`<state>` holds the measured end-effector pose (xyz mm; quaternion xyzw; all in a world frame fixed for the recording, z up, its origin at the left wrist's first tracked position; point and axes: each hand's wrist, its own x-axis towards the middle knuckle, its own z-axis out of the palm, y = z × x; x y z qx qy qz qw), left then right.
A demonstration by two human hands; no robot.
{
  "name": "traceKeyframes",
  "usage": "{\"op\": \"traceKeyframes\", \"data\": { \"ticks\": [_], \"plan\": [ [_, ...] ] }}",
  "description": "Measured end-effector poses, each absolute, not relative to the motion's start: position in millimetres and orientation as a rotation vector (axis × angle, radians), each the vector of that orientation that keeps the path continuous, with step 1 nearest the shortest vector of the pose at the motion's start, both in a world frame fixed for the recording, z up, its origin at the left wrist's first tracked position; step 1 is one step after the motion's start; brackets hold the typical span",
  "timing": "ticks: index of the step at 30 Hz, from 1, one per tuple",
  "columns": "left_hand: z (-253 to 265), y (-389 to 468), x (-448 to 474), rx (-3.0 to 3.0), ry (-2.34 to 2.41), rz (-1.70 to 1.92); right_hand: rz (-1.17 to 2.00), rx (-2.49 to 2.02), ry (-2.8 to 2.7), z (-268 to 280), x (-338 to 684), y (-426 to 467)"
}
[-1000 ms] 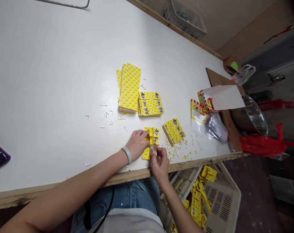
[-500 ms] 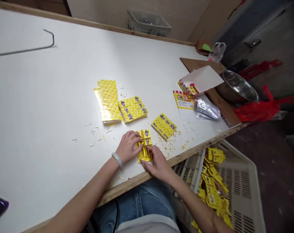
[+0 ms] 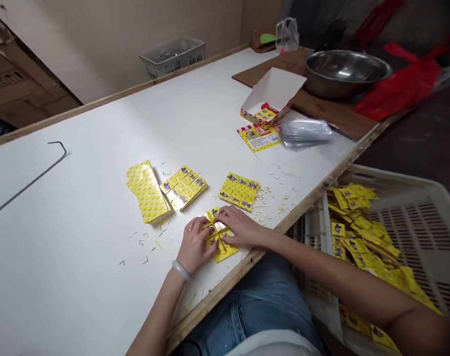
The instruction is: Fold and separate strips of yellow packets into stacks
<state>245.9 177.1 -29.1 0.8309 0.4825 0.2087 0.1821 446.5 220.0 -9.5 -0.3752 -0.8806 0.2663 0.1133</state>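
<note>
A yellow printed card (image 3: 226, 253) lies on the white table near its front edge, with slits or raised folds along its middle. My left hand (image 3: 196, 245), with a pale bangle at the wrist, grips the card's left side with bent fingers. From the right, my right hand (image 3: 242, 226) presses its fingers and thumb onto the card's upper and right parts. The fingers partly cover the card. Just beyond lie a stack of yellow cards with purple figures (image 3: 186, 188), another such stack (image 3: 240, 191), and a taller stack of yellow patterned cards (image 3: 145, 193).
Thin paper offcuts (image 3: 262, 210) are scattered about. An open box (image 3: 273, 94), clear plastic sleeves (image 3: 305, 132) and a metal bowl (image 3: 347, 74) stand at the back right. A bent metal rod (image 3: 32, 185) lies left. Below the edge, a crate (image 3: 421, 207) holds yellow pieces.
The camera view has turned and tilted. My right hand has moved from the card's lower right to its upper right side. The card's raised folds now look flatter.
</note>
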Motion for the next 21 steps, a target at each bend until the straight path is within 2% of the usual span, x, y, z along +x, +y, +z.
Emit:
{"op": "traceKeyframes", "data": {
  "ticks": [4,16,21],
  "plan": [
    [-32,177,251,2.381,1.315,0.576,0.789,-1.04,-2.551,-14,448,222],
    [-46,156,253,2.501,1.314,0.624,0.289,-0.809,-2.686,-35,457,203],
    [-45,157,253,2.494,1.377,0.599,0.456,-0.839,-2.604,-35,457,212]
  ]
}}
